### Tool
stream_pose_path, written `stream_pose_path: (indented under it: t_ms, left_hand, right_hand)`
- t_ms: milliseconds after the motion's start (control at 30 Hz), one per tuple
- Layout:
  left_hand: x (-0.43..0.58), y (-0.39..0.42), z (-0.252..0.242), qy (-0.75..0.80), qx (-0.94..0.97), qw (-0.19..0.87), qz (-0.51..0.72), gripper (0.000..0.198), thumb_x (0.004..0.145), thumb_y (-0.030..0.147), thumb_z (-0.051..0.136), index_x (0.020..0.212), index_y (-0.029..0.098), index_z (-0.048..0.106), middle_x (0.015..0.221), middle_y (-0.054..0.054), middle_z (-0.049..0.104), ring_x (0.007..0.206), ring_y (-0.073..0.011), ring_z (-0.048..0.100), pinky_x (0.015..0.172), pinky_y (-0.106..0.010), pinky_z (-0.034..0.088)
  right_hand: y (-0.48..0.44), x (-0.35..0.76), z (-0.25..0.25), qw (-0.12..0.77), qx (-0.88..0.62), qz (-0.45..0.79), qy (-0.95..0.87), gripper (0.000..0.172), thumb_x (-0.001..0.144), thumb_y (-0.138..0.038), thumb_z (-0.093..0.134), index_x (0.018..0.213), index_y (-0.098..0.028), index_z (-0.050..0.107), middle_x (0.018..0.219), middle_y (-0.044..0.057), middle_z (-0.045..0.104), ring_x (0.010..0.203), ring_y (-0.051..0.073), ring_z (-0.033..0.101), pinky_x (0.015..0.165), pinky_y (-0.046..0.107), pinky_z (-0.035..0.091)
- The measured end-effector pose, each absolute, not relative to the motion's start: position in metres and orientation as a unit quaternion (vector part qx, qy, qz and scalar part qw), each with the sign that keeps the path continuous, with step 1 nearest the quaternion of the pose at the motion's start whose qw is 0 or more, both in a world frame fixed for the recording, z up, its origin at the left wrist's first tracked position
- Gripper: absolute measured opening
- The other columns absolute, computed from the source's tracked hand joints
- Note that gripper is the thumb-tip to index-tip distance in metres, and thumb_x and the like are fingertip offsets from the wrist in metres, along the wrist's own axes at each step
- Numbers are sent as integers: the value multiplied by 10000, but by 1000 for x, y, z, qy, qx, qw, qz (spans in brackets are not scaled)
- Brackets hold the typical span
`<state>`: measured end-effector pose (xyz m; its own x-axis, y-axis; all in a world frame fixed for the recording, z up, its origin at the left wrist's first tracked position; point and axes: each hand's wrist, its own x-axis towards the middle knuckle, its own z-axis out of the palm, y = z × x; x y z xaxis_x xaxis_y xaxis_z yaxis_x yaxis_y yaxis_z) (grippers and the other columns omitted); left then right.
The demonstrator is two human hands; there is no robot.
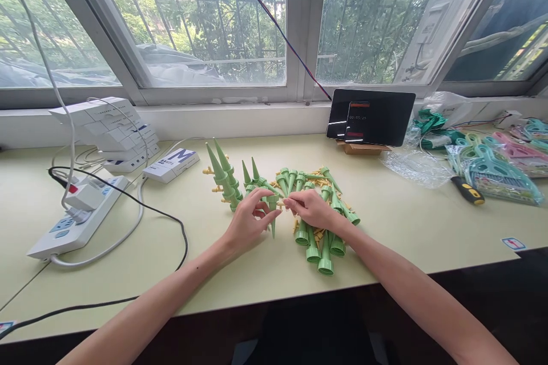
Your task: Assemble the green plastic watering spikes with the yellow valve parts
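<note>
My left hand [252, 214] grips a green plastic watering spike [273, 222] by its wide cap, the point facing down. Against the side of that cap, my right hand [309, 208] pinches a small yellow valve [281, 203], partly covered by its fingertips. Left of my hands stand nested green spikes [219, 166] with yellow valves sticking out sideways. Under and around my right hand lies a pile of loose green spikes [325, 262], with small yellow valves [319, 235] scattered among them.
A power strip [81, 222] with cables and stacked white boxes [124, 125] are on the left. A black cable [185, 234] runs across the table. A tablet [371, 117] stands at the back. To the right lie a screwdriver [467, 190] and bagged plastic tools [496, 168].
</note>
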<state>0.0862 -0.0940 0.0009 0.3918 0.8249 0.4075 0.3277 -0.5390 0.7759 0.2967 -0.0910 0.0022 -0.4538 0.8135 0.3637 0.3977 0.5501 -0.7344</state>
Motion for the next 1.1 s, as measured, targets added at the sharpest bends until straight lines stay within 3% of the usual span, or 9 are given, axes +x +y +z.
stream_pose_path:
  t_ms: [167,267,533,733,967,1100]
  left_hand:
    - [87,-94,3,379,772,300,412,287,853,363,658,1084,230,551,982,-26,525,621,-90,588,500,-248,591]
    - [86,-94,3,381,775,294,410,294,856,369,650,1089,225,544,1005,-35,533,631,-93,593,514,-258,596]
    - [85,-95,1,368,801,260,394,294,849,309,654,1111,231,547,1047,-40,537,657,-85,585,578,-257,590]
    - [86,-95,1,365,803,257,395,287,849,300,648,1107,228,546,1054,-38,542,652,-82,583,582,-257,589]
    - [86,-94,1,382,795,256,395,275,854,302,639,1098,221,541,1052,-39,540,642,-79,574,578,-256,590]
    - [86,-94,0,380,795,258,396,272,854,309,637,1093,221,541,1051,-41,539,637,-80,574,568,-256,590]
  right_hand:
    - [-93,296,7,381,-385,287,-790,178,907,-327,612,853,-158,622,708,-6,606,579,96,464,558,218,376]
    - [-93,296,7,388,-379,294,-787,129,886,-289,634,890,-160,622,771,10,634,620,105,497,585,221,405]
    - [-94,295,7,365,-379,278,-804,235,940,-277,530,750,-162,606,607,-21,553,539,95,433,552,226,351]
    - [-93,295,5,356,-365,287,-811,385,986,-283,446,629,-160,515,572,-14,546,535,92,471,573,222,368]
    - [-94,295,8,373,-386,279,-796,162,917,-320,587,891,-161,608,775,16,617,597,105,473,567,227,384]
    - [-94,295,8,373,-386,281,-795,141,909,-307,596,883,-168,596,789,17,606,603,109,475,575,233,393]
